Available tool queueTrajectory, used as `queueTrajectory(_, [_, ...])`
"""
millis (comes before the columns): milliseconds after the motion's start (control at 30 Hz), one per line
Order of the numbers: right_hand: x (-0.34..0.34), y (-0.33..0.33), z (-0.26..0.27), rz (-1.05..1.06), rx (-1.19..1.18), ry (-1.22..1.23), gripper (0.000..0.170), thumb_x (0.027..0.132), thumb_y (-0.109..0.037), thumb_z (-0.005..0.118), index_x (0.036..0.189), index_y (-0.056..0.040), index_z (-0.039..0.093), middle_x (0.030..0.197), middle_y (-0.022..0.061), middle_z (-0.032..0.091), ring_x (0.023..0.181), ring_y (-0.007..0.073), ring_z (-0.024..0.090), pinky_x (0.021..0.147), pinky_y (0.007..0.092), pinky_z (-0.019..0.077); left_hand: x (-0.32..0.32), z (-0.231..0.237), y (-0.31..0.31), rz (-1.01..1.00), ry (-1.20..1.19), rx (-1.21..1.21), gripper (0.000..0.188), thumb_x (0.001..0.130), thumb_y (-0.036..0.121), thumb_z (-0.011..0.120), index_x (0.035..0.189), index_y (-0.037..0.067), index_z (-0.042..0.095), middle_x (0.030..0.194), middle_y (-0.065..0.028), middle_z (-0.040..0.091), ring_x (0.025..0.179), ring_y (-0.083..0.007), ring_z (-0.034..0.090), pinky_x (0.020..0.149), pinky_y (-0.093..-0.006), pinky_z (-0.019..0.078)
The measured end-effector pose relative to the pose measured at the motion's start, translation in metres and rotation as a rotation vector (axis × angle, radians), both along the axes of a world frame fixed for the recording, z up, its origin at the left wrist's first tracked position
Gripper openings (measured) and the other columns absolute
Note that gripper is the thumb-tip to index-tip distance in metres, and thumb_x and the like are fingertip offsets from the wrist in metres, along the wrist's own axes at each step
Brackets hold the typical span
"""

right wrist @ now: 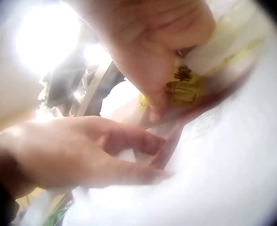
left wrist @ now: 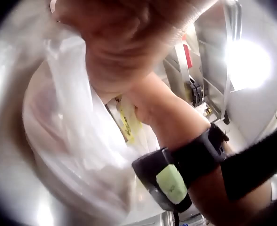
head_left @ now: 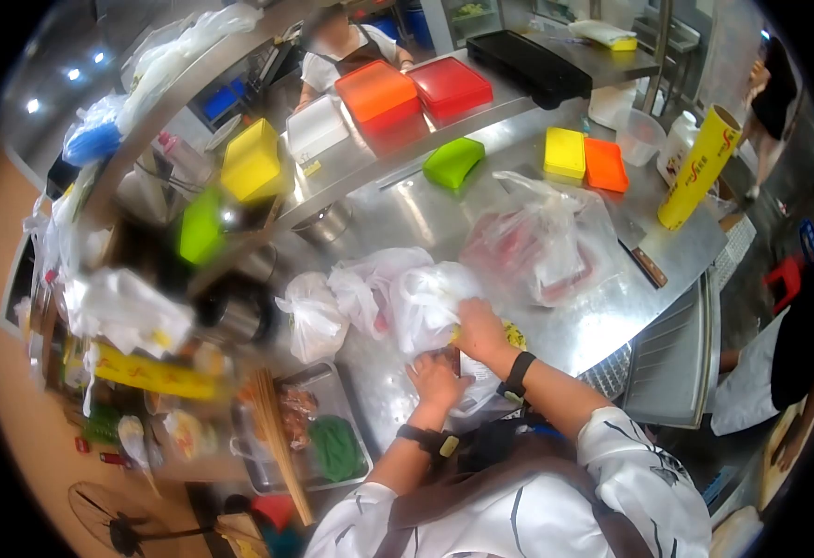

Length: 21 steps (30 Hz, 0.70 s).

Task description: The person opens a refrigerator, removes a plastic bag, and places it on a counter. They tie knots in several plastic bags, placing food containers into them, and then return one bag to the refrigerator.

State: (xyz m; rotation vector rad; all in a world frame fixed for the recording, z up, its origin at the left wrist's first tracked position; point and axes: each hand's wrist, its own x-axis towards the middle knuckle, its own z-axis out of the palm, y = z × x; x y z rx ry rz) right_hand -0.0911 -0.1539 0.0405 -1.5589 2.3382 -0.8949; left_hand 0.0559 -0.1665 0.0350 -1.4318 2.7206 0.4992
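Note:
At the counter's near side, my right hand (head_left: 483, 330) grips the gathered plastic of a white plastic bag with yellow-and-black printing (right wrist: 183, 89). My left hand (head_left: 437, 381) is just nearer to me; in the right wrist view its thumb and fingers (right wrist: 124, 139) pinch a reddish-brown edge of the same bag. The left wrist view shows the left palm (left wrist: 129, 42) over the milky plastic (left wrist: 82, 122), which has something pinkish inside. What the bag holds is mostly hidden. Beyond the hands sits another full white bag (head_left: 435, 298).
More tied white bags (head_left: 317, 321) stand left. A clear bag with red contents (head_left: 542, 242) and a knife (head_left: 649, 265) lie right. A metal tray (head_left: 356, 409) with meat, a green bundle and sticks (head_left: 277, 437) is at lower left. Colored bins (head_left: 379, 98) line the shelf, a person (head_left: 342, 56) behind.

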Motion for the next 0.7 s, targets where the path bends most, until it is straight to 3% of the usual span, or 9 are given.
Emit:
queueTrajectory(167, [0.000, -0.003, -0.009, 0.023, 0.001, 0.024, 0.046, 0.061, -0.014, 0.074, 0.101, -0.0023, 0.053, 0.104, 0.0177, 0.056, 0.103, 0.0371, 0.051, 0.084, 0.0440, 0.0495, -0.006, 0.000, -0.011, 0.022, 0.042, 0.177, 0.060, 0.061, 0.046, 0.082, 0.106, 0.010, 0.066, 0.120, -0.0176, 0.053, 0.120, -0.0369, 0.043, 0.102, -0.0489, 0.0311])
queueTrajectory(233, [0.003, -0.001, -0.006, 0.032, 0.003, 0.023, 0.046, 0.061, -0.014, 0.073, 0.101, -0.0033, 0.054, 0.104, 0.0170, 0.055, 0.104, 0.0369, 0.051, 0.085, 0.0435, 0.0496, -0.012, 0.022, -0.004, 0.015, 0.020, 0.177, 0.048, 0.062, 0.041, 0.081, 0.101, 0.015, 0.071, 0.096, -0.0112, 0.066, 0.103, -0.0320, 0.057, 0.093, -0.0469, 0.0400])
queueTrajectory(267, [0.003, 0.002, -0.006, -0.007, 0.009, 0.026, 0.046, 0.061, -0.014, 0.073, 0.101, -0.0033, 0.054, 0.104, 0.0170, 0.055, 0.104, 0.0369, 0.051, 0.085, 0.0435, 0.0496, -0.006, -0.008, -0.005, -0.026, 0.183, -0.055, 0.028, 0.067, 0.035, 0.077, 0.083, 0.013, 0.072, 0.078, -0.0095, 0.068, 0.085, -0.0321, 0.063, 0.081, -0.0468, 0.0456])
queueTrajectory(300, [0.002, 0.003, -0.004, 0.018, 0.012, 0.035, 0.046, 0.062, -0.014, 0.073, 0.102, -0.0035, 0.054, 0.104, 0.0168, 0.055, 0.105, 0.0367, 0.051, 0.085, 0.0439, 0.0499, -0.001, -0.029, -0.013, -0.060, 0.186, -0.047, 0.028, 0.067, 0.035, 0.077, 0.083, 0.013, 0.072, 0.078, -0.0095, 0.068, 0.085, -0.0321, 0.063, 0.081, -0.0468, 0.0456])
queueTrajectory(367, [0.002, 0.005, -0.002, 0.023, 0.008, 0.048, 0.045, 0.062, -0.015, 0.072, 0.102, -0.0037, 0.054, 0.104, 0.0166, 0.055, 0.105, 0.0366, 0.051, 0.084, 0.0443, 0.0502, 0.009, -0.054, -0.033, 0.104, 0.365, 0.313, 0.022, 0.074, 0.023, 0.074, 0.073, 0.003, 0.066, 0.072, -0.0116, 0.066, 0.071, -0.0261, 0.064, 0.069, -0.0366, 0.0495])
queueTrajectory(467, [0.001, 0.005, 0.000, 0.037, 0.017, 0.019, 0.045, 0.064, -0.017, 0.072, 0.103, -0.0033, 0.055, 0.105, 0.0166, 0.056, 0.106, 0.0367, 0.051, 0.082, 0.0458, 0.0509, 0.012, -0.060, -0.033, 0.113, 0.559, 0.265, 0.016, 0.077, 0.011, 0.068, 0.068, -0.002, 0.062, 0.060, -0.0100, 0.062, 0.055, -0.0218, 0.059, 0.057, -0.0339, 0.0465])
queueTrajectory(567, [-0.005, 0.001, -0.003, 0.045, -0.008, -0.034, 0.046, 0.063, -0.020, 0.073, 0.102, -0.0030, 0.056, 0.105, 0.0169, 0.057, 0.104, 0.0369, 0.052, 0.084, 0.0468, 0.0500, 0.017, -0.052, -0.033, -0.117, 0.602, 0.024, 0.013, 0.076, 0.006, 0.066, 0.069, -0.004, 0.061, 0.063, -0.0081, 0.061, 0.058, -0.0171, 0.057, 0.058, -0.0332, 0.0449])
queueTrajectory(667, [-0.007, -0.008, -0.015, 0.055, 0.020, -0.171, 0.051, 0.065, -0.032, 0.074, 0.105, -0.0038, 0.059, 0.109, 0.0180, 0.058, 0.105, 0.0367, 0.053, 0.089, 0.0483, 0.0464, 0.028, -0.075, -0.040, -0.046, 0.837, 0.362, 0.008, 0.080, 0.000, 0.061, 0.072, -0.001, 0.060, 0.066, -0.0046, 0.060, 0.062, -0.0149, 0.057, 0.057, -0.0299, 0.0447])
queueTrajectory(700, [-0.015, -0.011, -0.024, 0.057, -0.002, -0.232, 0.053, 0.067, -0.037, 0.073, 0.106, -0.0044, 0.060, 0.112, 0.0181, 0.058, 0.106, 0.0364, 0.052, 0.090, 0.0496, 0.0448, 0.021, -0.047, -0.032, -0.064, 0.776, 0.383, 0.010, 0.082, -0.001, 0.060, 0.072, 0.001, 0.059, 0.068, -0.0041, 0.060, 0.063, -0.0139, 0.056, 0.057, -0.0290, 0.0444])
